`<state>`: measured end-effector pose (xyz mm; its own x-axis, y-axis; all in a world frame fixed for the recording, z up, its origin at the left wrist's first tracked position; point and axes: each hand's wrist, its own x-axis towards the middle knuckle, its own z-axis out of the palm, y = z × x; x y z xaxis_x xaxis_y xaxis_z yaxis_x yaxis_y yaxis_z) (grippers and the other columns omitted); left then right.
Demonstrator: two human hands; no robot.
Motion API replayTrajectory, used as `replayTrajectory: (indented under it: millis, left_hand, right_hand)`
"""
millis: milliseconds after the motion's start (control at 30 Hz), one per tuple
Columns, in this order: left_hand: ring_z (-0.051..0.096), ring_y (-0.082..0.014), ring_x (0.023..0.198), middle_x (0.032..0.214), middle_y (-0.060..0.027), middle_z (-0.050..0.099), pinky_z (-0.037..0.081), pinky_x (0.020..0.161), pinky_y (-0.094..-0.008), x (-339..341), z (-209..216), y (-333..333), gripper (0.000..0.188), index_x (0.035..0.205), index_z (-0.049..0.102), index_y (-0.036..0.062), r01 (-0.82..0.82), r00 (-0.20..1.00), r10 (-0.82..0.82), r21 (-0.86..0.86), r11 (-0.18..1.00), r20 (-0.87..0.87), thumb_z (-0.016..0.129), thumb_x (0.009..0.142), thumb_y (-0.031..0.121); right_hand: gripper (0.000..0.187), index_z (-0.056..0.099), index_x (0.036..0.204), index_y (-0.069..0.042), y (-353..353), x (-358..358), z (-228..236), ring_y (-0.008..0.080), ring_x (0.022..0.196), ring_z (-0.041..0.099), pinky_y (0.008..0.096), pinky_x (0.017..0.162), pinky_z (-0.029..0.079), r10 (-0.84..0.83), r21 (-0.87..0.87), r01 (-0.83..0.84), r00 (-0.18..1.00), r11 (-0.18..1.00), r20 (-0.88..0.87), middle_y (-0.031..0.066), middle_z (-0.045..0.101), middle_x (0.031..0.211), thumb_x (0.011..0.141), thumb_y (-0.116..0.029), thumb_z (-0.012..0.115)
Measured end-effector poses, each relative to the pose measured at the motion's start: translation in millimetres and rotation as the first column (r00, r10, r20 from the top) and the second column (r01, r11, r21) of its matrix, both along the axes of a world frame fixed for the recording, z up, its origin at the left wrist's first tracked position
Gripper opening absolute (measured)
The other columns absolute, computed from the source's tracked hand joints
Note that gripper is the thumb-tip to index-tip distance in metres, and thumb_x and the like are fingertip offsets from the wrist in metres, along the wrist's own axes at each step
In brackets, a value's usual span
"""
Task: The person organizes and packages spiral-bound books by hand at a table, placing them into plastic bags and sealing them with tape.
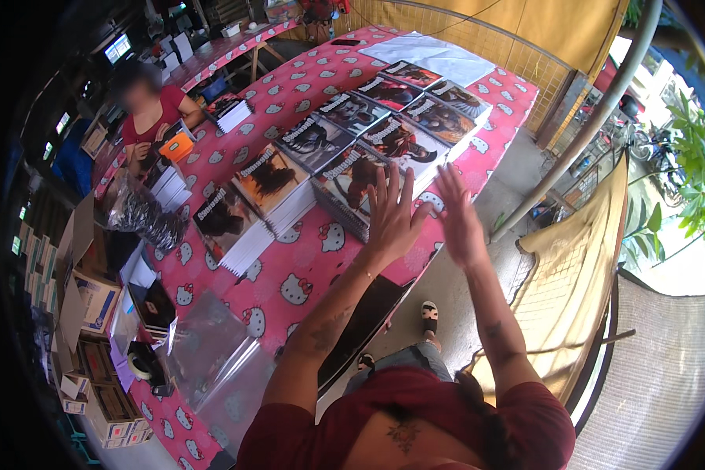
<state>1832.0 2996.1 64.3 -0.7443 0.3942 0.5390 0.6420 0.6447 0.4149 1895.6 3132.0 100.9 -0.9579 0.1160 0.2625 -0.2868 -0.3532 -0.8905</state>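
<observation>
Stacks of spiral notebooks with dark illustrated covers stand in two rows on the table, their white page edges showing. My left hand (395, 215) is spread over the corner of the nearest right-hand notebook stack (348, 180); whether the fingers touch the cover I cannot tell. Just right of it, my right hand (462, 223) has its fingers stretched out, slightly blurred, beside the stack (407, 149) behind. Neither hand holds anything. Further left are a stack with a brown cover (270, 178) and one with a dark cover (225, 219).
A pink patterned cloth (294, 286) covers the table. Clear plastic sheets (211, 352) and a tape dispenser (147, 368) lie near left, beside cardboard boxes (94, 301). Across the table a person (160, 117) handles an orange item (177, 146). A white sheet (427, 56) lies at the far end.
</observation>
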Motion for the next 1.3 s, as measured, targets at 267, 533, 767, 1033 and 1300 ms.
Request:
replayTrajectory:
  millis: [267,533,767,1033,1300]
  left_hand:
    - [0.036,-0.0469,0.135,0.145,-0.0310,0.039,0.032,0.108,-0.0598,-161.9,-44.5,204.2,0.060,0.139,0.048,0.0031,-0.104,0.968,0.061,-0.169,0.980,-0.245,0.065,0.086,0.026]
    - [0.061,-0.0223,0.069,0.087,-0.0142,0.060,0.054,0.063,-0.0329,-188.1,31.0,205.4,0.051,0.133,0.055,0.0021,0.074,0.929,-0.144,-0.212,0.975,-0.341,0.056,0.082,0.002]
    - [0.066,-0.0101,0.085,0.097,-0.0094,0.070,0.053,0.071,-0.0253,-158.9,120.8,110.4,0.029,0.126,0.061,0.0057,-0.161,0.929,-0.076,0.583,0.796,0.361,0.058,0.100,0.017]
    - [0.050,-0.0267,0.111,0.113,-0.0096,0.049,0.043,0.088,-0.0403,59.4,160.2,-46.0,0.027,0.099,0.073,0.0124,-0.580,0.671,0.541,0.096,0.809,-0.507,0.080,0.076,0.024]
    - [0.057,-0.0197,0.070,0.078,-0.0092,0.061,0.044,0.063,-0.0313,150.3,168.8,-181.1,0.016,0.091,0.063,-0.0028,-0.565,0.811,0.585,0.219,0.795,-0.031,0.069,0.081,0.008]
  right_hand:
    - [0.055,0.052,0.138,-0.005,261.8,-318.7,-26.6,0.0335,0.127,0.052,0.0400,0.106,0.040,-0.474,0.698,0.379,0.878,0.607,-0.064,0.0205,0.055,0.137,0.097,-0.042,0.058]
    - [0.064,0.050,0.139,-0.010,416.3,-441.7,-120.0,0.0406,0.120,0.057,0.0497,0.097,0.047,-0.431,0.995,0.101,0.899,0.025,-0.081,0.0237,0.058,0.131,0.084,-0.037,0.067]
    - [0.049,0.055,0.131,-0.008,417.9,-438.7,-40.2,0.0215,0.098,0.067,0.0387,0.073,0.057,-0.266,0.759,0.043,0.948,0.650,0.174,0.0095,0.066,0.115,0.083,-0.015,0.065]
    - [0.075,0.038,0.150,-0.004,199.2,-208.1,44.9,0.0074,0.089,0.059,0.0191,0.077,0.049,0.400,0.048,-0.401,0.916,0.915,0.023,0.0055,0.048,0.146,0.078,0.012,0.050]
    - [0.074,0.040,0.149,-0.010,-42.8,-26.0,-89.7,0.0191,0.121,0.051,0.0326,0.096,0.047,0.759,0.173,-0.800,0.599,0.574,0.255,0.0125,0.042,0.148,0.084,-0.008,0.074]
